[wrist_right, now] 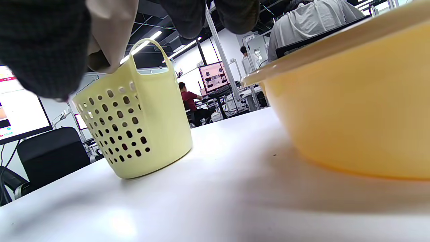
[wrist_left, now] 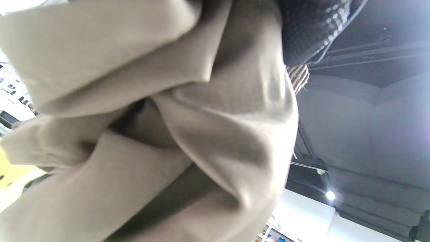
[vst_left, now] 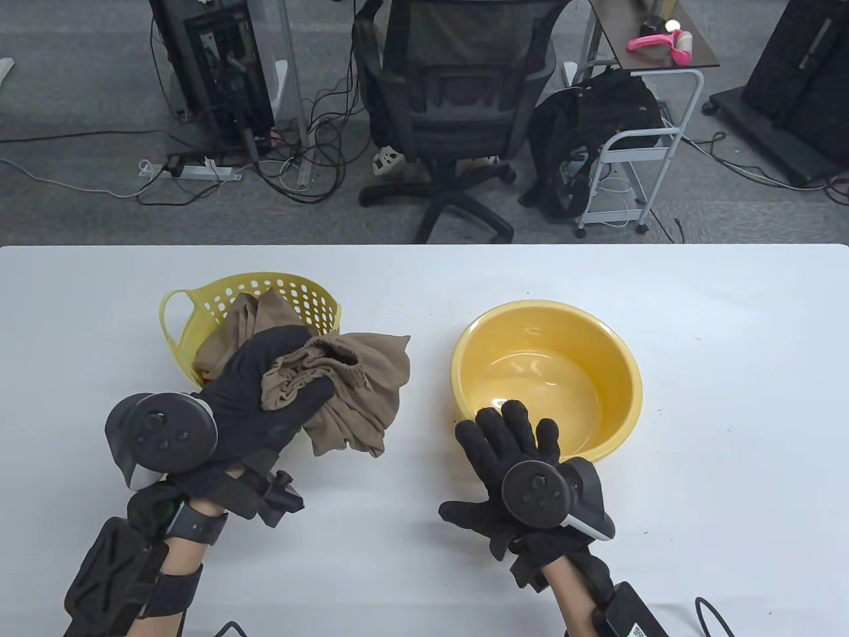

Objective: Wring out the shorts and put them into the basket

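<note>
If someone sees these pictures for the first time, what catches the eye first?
The left hand grips the crumpled tan shorts, partly over the perforated yellow basket at the table's left. To the right stands a yellow basin, with the right hand spread open at its near rim.

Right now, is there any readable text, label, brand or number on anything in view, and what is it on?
None can be read.
Monitor behind the basket: content too small and blurred.
Screen at the left edge: red banner, blurred.
Label on the right wrist strap: too small.
Shorts, bowl: no markings visible.
</note>
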The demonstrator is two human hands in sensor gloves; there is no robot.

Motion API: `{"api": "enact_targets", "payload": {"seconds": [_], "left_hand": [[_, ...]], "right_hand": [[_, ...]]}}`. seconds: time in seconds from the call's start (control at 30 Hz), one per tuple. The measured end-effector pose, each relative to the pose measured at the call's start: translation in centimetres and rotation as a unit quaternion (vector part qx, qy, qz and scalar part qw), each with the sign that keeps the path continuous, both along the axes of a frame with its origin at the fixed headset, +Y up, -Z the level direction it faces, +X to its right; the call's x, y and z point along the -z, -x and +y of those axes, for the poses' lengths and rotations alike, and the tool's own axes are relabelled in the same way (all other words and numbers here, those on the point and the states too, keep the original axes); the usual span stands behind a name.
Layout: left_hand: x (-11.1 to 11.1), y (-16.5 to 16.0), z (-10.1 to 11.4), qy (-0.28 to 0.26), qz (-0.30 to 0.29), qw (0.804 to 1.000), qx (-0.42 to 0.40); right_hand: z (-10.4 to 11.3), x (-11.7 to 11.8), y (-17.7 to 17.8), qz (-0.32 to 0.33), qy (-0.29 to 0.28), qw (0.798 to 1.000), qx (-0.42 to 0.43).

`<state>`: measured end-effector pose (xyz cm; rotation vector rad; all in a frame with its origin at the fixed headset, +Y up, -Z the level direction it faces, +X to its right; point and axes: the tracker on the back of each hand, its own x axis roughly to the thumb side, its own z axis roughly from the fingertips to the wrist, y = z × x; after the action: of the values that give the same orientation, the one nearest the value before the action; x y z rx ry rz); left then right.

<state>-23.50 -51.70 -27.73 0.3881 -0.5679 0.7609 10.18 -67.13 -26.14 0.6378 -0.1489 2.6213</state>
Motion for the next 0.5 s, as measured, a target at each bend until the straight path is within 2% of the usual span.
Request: {"api": "enact_targets", "payload": {"seconds": [0.3,0.43,0.5], "left_hand": [[1.4,3.0,3.1,-0.016,0.063,0.998,0.005],[2.4,3.6,2.9,-0.005,0.089,0.996,0.016],[3.3,3.7,2.2,0.008,0.11,0.993,0.038]], "right_hand": [[0.1,-0.1,-0.5,-0.002,-0.006,1.0,0.011],[0.2,-0.2,-0.6,-0.001,-0.01,1.0,0.014],[0.3,-0.3,-0.7,-0.001,-0.013,1.0,0.016]]}}
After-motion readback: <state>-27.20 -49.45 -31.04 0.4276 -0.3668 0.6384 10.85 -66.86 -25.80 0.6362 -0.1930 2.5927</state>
